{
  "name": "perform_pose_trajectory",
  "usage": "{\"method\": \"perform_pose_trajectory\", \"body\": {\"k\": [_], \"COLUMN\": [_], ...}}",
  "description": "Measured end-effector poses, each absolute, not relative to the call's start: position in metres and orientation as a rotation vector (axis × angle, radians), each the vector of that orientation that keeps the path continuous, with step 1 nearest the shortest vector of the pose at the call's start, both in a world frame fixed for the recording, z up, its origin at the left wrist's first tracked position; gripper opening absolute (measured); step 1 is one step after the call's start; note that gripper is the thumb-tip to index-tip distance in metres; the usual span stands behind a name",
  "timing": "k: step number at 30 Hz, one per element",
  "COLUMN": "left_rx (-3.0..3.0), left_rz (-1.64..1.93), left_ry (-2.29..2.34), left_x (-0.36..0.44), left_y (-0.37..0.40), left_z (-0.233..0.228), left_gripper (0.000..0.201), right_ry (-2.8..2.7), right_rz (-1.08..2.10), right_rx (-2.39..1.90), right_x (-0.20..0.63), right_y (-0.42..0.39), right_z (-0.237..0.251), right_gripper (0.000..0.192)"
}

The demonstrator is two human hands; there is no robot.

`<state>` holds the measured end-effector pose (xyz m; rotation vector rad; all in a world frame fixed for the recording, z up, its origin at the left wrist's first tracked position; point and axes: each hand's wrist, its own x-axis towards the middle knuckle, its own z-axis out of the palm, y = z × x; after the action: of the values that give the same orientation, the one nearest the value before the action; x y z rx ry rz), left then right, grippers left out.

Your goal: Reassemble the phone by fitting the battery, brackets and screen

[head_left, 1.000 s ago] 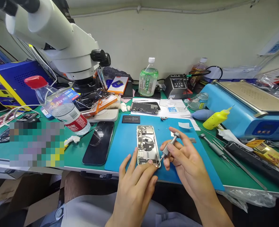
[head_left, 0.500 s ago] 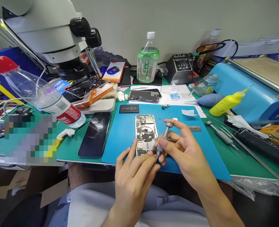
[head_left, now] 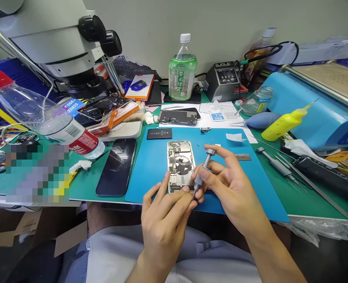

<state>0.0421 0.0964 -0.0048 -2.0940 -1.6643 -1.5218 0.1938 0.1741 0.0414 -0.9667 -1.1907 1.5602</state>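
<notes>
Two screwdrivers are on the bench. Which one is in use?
The silver screwdriver gripped in the right hand, tip at the opened phone's lower corner. The other screwdriver lies untouched on the green mat, right of the blue mat.

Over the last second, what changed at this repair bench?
The right hand tilted the screwdriver more upright and slid its tip from the opened phone's corner inward along the bottom edge. The left hand kept steadying that end. Phone, blue mat and detached screen stayed put.
</notes>
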Motion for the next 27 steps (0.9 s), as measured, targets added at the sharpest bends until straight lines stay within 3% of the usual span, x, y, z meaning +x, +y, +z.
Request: {"method": "perform_pose_trajectory", "body": {"k": [27], "left_rx": [-2.111], "left_rz": [-1.540], "left_ry": [-1.597], "left_x": [0.0404], "left_y": [0.0981], "left_z": [-0.0103], "left_gripper": [0.013], "right_ry": [-1.205], "right_rz": [1.545], "right_rx": [-0.921], "right_x": [0.1949], "right_y": [0.1745], "right_z": [0.0387], "right_gripper": [0.062]}}
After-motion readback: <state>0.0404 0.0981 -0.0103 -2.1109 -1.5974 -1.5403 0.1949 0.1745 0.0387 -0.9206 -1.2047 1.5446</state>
